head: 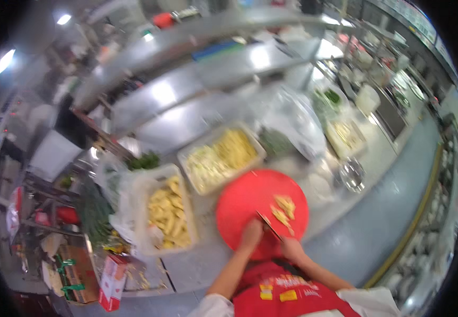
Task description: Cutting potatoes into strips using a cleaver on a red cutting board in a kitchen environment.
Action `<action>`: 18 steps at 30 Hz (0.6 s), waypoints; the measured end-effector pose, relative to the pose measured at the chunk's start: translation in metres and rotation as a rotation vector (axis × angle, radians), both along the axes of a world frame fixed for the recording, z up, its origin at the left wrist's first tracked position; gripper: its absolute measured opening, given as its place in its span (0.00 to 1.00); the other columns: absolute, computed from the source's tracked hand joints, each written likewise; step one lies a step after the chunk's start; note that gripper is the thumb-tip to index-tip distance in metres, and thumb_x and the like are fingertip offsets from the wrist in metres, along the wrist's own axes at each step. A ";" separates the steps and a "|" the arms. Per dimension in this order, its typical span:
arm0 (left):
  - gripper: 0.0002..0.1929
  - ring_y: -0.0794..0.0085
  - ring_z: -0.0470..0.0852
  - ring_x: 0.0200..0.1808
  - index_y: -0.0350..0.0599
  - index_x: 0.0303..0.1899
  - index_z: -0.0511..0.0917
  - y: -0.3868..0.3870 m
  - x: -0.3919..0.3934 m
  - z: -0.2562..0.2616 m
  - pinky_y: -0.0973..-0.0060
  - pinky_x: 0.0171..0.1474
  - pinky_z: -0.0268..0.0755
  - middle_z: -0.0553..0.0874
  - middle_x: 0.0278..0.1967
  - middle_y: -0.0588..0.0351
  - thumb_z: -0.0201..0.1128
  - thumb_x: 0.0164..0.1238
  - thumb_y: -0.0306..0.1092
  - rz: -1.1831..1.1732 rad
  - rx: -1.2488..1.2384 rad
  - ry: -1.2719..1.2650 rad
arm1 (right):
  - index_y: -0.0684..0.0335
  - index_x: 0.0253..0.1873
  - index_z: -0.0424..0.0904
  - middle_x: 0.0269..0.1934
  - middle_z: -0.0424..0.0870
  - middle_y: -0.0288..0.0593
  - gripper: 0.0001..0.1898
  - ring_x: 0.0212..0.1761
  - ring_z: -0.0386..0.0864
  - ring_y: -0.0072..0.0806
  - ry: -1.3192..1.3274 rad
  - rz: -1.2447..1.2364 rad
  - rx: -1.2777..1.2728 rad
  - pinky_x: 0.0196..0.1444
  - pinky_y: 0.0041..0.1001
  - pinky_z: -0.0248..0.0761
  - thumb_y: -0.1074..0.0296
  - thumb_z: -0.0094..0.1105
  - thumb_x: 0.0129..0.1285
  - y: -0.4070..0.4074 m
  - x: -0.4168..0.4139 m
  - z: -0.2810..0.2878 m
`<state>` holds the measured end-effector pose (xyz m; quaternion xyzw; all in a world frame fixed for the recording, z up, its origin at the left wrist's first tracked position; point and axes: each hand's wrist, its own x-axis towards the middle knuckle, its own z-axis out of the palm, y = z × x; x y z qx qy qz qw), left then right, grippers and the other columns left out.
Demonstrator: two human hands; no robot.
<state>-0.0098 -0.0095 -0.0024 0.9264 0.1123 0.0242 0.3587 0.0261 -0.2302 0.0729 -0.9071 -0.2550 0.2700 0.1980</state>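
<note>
A round red cutting board (pixel 244 190) lies before me on the steel counter. My right hand (pixel 292 247) grips a knife (pixel 269 226), seen nearly edge-on as a thin dark line. Close to the left of the blade, my left hand (pixel 252 233) rests low over the board with its fingers curled. Whatever may be under those fingers is hidden. Cut yellow pieces, apparently ginger (pixel 282 208), lie on the board to the right of the blade. Left of the board stands a plastic tub (pixel 192 222) of peeled ginger chunks (pixel 167 212).
Behind the board, a tub (pixel 181 158) holds pale chopped bits and yellow shreds. A clear plastic bag (pixel 300 119), a smaller tub (pixel 349 152) and a metal bowl (pixel 351 174) stand to the right. Scallions (pixel 94 214) and a red-white box (pixel 113 281) lie left.
</note>
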 end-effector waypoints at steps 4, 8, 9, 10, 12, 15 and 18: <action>0.09 0.44 0.88 0.45 0.40 0.40 0.86 0.019 -0.002 0.019 0.48 0.48 0.82 0.88 0.41 0.41 0.59 0.75 0.31 0.003 0.076 -0.078 | 0.65 0.56 0.80 0.29 0.87 0.63 0.12 0.32 0.88 0.61 -0.100 0.065 0.075 0.35 0.58 0.81 0.65 0.52 0.77 0.029 0.013 -0.008; 0.08 0.46 0.89 0.46 0.40 0.43 0.86 0.025 0.006 0.015 0.51 0.51 0.83 0.88 0.41 0.44 0.58 0.74 0.28 0.011 0.072 -0.095 | 0.64 0.61 0.81 0.30 0.87 0.63 0.16 0.33 0.88 0.62 -0.068 0.007 0.087 0.38 0.58 0.81 0.62 0.52 0.80 0.018 0.003 -0.004; 0.08 0.46 0.89 0.46 0.40 0.43 0.86 0.025 0.006 0.015 0.51 0.51 0.83 0.88 0.41 0.44 0.58 0.74 0.28 0.011 0.055 -0.086 | 0.64 0.61 0.81 0.30 0.87 0.63 0.16 0.33 0.88 0.62 -0.060 0.006 0.069 0.38 0.58 0.81 0.62 0.52 0.80 0.021 0.002 -0.006; 0.08 0.47 0.89 0.47 0.40 0.43 0.86 0.024 0.005 0.015 0.52 0.52 0.84 0.88 0.42 0.44 0.58 0.73 0.28 -0.010 0.067 -0.082 | 0.63 0.62 0.81 0.31 0.88 0.63 0.16 0.34 0.89 0.62 -0.060 0.008 0.041 0.39 0.59 0.81 0.61 0.52 0.80 0.028 0.006 -0.010; 0.07 0.49 0.88 0.49 0.41 0.42 0.85 0.020 0.004 0.014 0.54 0.52 0.84 0.87 0.44 0.46 0.59 0.71 0.27 -0.017 0.109 -0.079 | 0.62 0.64 0.81 0.32 0.88 0.64 0.17 0.34 0.89 0.62 -0.052 0.020 0.006 0.40 0.59 0.81 0.61 0.52 0.80 0.029 0.013 -0.009; 0.06 0.51 0.88 0.49 0.41 0.40 0.84 0.014 0.000 0.012 0.55 0.52 0.84 0.87 0.45 0.48 0.59 0.71 0.28 -0.012 0.150 -0.138 | 0.61 0.66 0.80 0.32 0.88 0.65 0.18 0.35 0.89 0.62 -0.033 0.029 0.013 0.41 0.60 0.81 0.61 0.52 0.80 0.021 0.009 0.004; 0.06 0.48 0.88 0.48 0.41 0.42 0.86 0.012 -0.002 0.007 0.52 0.52 0.83 0.87 0.43 0.46 0.64 0.69 0.27 -0.004 0.136 -0.132 | 0.61 0.66 0.80 0.33 0.88 0.65 0.18 0.36 0.89 0.62 0.001 0.020 -0.011 0.42 0.60 0.81 0.61 0.53 0.80 0.005 0.001 0.006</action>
